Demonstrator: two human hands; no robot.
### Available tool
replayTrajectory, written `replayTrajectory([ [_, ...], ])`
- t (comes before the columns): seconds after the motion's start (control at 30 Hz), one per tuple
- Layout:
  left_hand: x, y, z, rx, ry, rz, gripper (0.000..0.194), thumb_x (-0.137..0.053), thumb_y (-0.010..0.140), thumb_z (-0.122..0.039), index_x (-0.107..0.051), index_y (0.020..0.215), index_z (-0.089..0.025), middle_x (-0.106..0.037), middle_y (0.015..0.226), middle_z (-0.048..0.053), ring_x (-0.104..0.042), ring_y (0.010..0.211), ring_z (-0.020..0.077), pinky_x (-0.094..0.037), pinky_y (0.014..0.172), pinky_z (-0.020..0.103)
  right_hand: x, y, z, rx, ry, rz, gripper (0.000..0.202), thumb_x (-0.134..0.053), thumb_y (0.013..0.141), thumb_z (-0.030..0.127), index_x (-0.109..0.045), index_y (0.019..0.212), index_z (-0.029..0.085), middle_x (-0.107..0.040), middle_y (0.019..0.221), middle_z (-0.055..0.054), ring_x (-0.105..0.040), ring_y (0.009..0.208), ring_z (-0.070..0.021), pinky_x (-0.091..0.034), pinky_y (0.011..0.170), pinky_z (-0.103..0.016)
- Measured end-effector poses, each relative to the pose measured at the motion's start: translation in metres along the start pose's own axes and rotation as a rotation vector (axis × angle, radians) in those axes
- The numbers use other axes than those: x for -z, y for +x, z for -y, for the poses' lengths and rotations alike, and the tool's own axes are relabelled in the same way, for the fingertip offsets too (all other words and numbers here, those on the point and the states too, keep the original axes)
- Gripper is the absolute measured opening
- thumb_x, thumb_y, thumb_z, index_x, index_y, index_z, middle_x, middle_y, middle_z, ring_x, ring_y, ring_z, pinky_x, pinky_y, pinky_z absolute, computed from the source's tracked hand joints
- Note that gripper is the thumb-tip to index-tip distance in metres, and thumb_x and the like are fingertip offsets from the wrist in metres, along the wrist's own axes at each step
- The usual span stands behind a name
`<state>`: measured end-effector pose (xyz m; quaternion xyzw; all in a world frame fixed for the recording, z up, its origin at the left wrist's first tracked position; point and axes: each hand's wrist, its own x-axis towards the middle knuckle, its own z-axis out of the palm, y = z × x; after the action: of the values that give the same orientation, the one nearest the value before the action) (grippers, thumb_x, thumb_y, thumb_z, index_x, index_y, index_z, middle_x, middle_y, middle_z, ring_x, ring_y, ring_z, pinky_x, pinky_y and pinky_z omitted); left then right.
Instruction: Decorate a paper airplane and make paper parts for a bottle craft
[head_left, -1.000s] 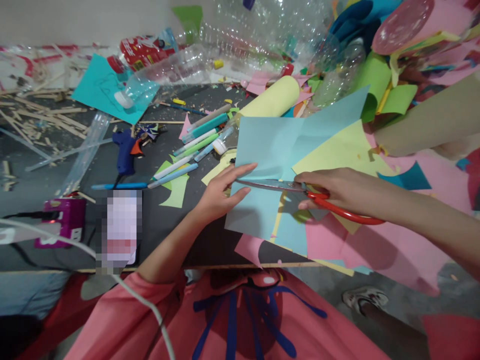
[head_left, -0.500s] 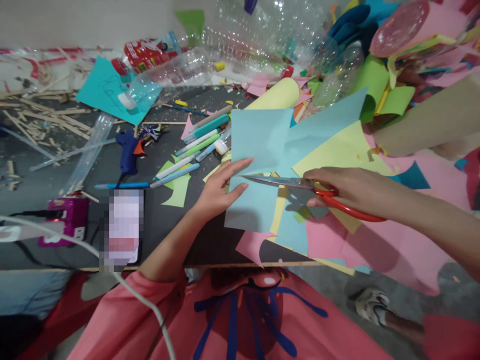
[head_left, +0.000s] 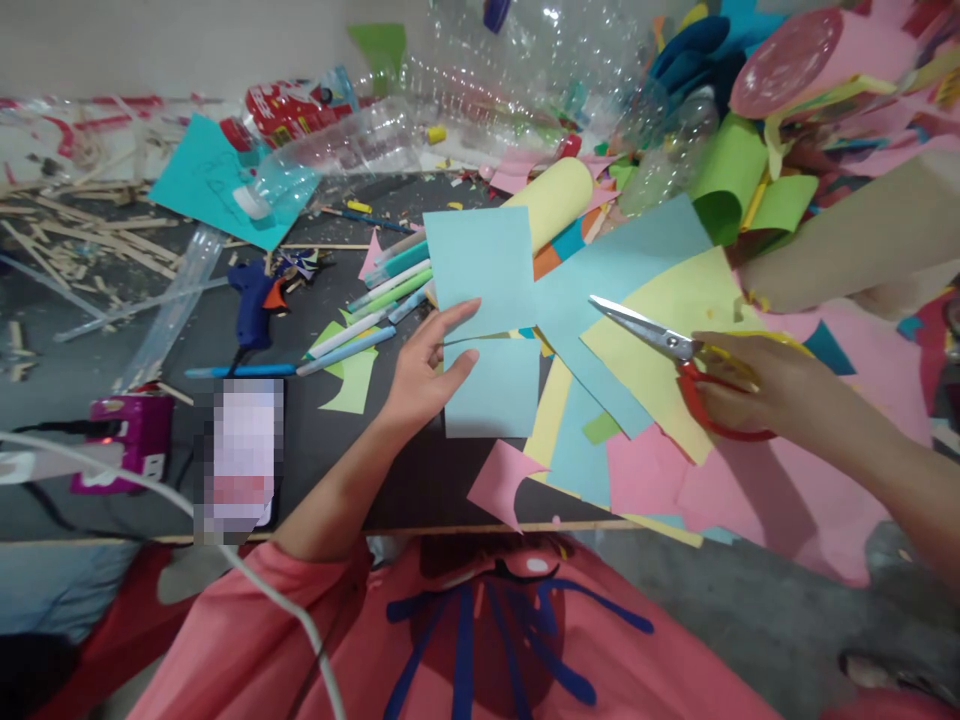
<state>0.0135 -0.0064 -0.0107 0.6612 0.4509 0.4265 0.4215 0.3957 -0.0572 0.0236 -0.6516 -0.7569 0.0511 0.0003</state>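
Scissors with red handles [head_left: 694,400] are in my right hand [head_left: 757,375], their blades together and pointing left over the yellow and blue sheets. My left hand [head_left: 424,375] grips light blue paper at its left edge, index finger and thumb on top, the other fingers partly hidden beneath. A cut splits this paper into an upper light blue piece [head_left: 484,260] and a lower light blue piece [head_left: 495,390]; whether they still join near my fingers I cannot tell. The scissors are apart from the paper. Larger blue paper [head_left: 622,250] and yellow paper [head_left: 667,340] lie to the right.
Several markers [head_left: 375,310] and a blue glue gun [head_left: 251,305] lie left of the paper. A phone [head_left: 244,450] and a purple power adapter [head_left: 127,440] sit at the near left. Clear plastic bottles [head_left: 510,80] crowd the back. Pink paper [head_left: 780,510] covers the right side.
The scissors have come out of the light blue paper and moved right, with their blades closed. A gap now crosses the paper to its right edge, and the upper piece has shifted left.
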Motion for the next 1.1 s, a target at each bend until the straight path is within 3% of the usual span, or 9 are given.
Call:
replayTrajectory([
  [0.1,0.003,0.0,-0.005,0.052,-0.049,0.106,0.043,-0.066,0.088,-0.04,-0.064,0.126,-0.022,-0.067,0.132,0.008,-0.068,0.101,0.0198,-0.055,0.074,0.027,0.008,0.0,0.0,0.093,-0.014,-0.114,0.041,-0.053,0.085,0.035,-0.065,0.118,0.014,-0.073,0.11,-0.021,-0.069,0.098,-0.0322,-0.054,0.083,-0.041],
  [0.17,0.005,0.001,-0.011,0.067,-0.11,0.282,0.037,-0.066,0.087,-0.034,-0.068,0.121,-0.022,-0.07,0.126,0.006,-0.069,0.104,0.0209,-0.055,0.085,0.03,0.016,0.003,0.011,0.064,0.034,-0.244,0.032,-0.048,0.089,0.031,-0.069,0.109,0.016,-0.075,0.104,-0.02,-0.07,0.096,-0.0305,-0.055,0.086,-0.042],
  [0.3,0.007,0.006,-0.021,0.05,-0.155,0.709,0.028,-0.064,0.087,-0.027,-0.073,0.113,-0.022,-0.073,0.121,0.006,-0.068,0.112,0.0214,-0.05,0.1,0.032,0.02,0.015,0.056,0.011,0.338,-0.314,0.018,-0.056,0.086,0.03,-0.071,0.088,0.022,-0.077,0.082,-0.007,-0.072,0.067,-0.0208,-0.056,0.062,-0.032],
  [0.37,0.007,0.008,-0.023,0.05,-0.128,0.776,0.029,-0.062,0.087,-0.026,-0.073,0.114,-0.021,-0.072,0.122,0.007,-0.068,0.112,0.0215,-0.049,0.102,0.033,0.014,0.024,0.081,0.021,0.521,-0.28,0.019,-0.056,0.087,0.033,-0.071,0.084,0.023,-0.076,0.076,-0.004,-0.07,0.061,-0.0188,-0.055,0.058,-0.03],
  [0.47,0.008,0.008,-0.022,0.073,-0.086,0.707,0.033,-0.059,0.086,-0.025,-0.072,0.117,-0.021,-0.072,0.123,0.006,-0.067,0.113,0.0222,-0.048,0.103,0.034,0.004,0.044,0.111,-0.052,0.751,-0.363,0.024,-0.055,0.091,0.041,-0.071,0.087,0.023,-0.074,0.075,-0.003,-0.07,0.067,-0.0175,-0.055,0.065,-0.03],
  [0.57,0.009,0.008,-0.018,0.079,-0.043,0.615,0.036,-0.056,0.085,-0.021,-0.071,0.117,-0.021,-0.073,0.122,0.005,-0.067,0.113,0.0225,-0.049,0.103,0.035,-0.004,0.066,0.132,-0.056,0.973,-0.319,0.033,-0.052,0.092,0.052,-0.07,0.096,0.025,-0.072,0.081,-0.002,-0.069,0.079,-0.0175,-0.054,0.07,-0.031],
  [0.77,0.007,0.008,-0.008,0.007,0.066,0.421,0.042,-0.059,0.083,-0.022,-0.065,0.125,-0.021,-0.068,0.129,0.008,-0.063,0.122,0.024,-0.05,0.103,0.035,-0.021,0.085,0.147,-0.124,1.235,-0.163,0.017,-0.069,0.074,0.038,-0.063,0.081,0.024,-0.067,0.081,0.001,-0.063,0.079,-0.0183,-0.052,0.075,-0.033],
  [1.0,0.009,0.011,0.0,-0.205,0.181,0.07,0.041,-0.06,0.091,-0.048,-0.063,0.123,-0.023,-0.064,0.134,0.012,-0.059,0.126,0.026,-0.047,0.107,0.04,-0.03,0.082,0.143,-0.365,1.612,-0.291,0.029,-0.074,0.067,0.035,-0.049,0.081,0.027,-0.046,0.061,0.008,-0.047,0.055,-0.0117,-0.045,0.056,-0.027],
  [1.1,0.008,0.008,0.001,-0.186,0.108,0.068,0.058,-0.056,0.087,-0.066,-0.063,0.122,-0.02,-0.068,0.125,0.014,-0.063,0.117,0.0273,-0.05,0.101,0.039,-0.03,0.077,0.153,-0.34,1.632,-0.211,0.031,-0.074,0.067,0.039,-0.048,0.079,0.028,-0.041,0.059,0.008,-0.047,0.055,-0.0125,-0.047,0.056,-0.028],
])
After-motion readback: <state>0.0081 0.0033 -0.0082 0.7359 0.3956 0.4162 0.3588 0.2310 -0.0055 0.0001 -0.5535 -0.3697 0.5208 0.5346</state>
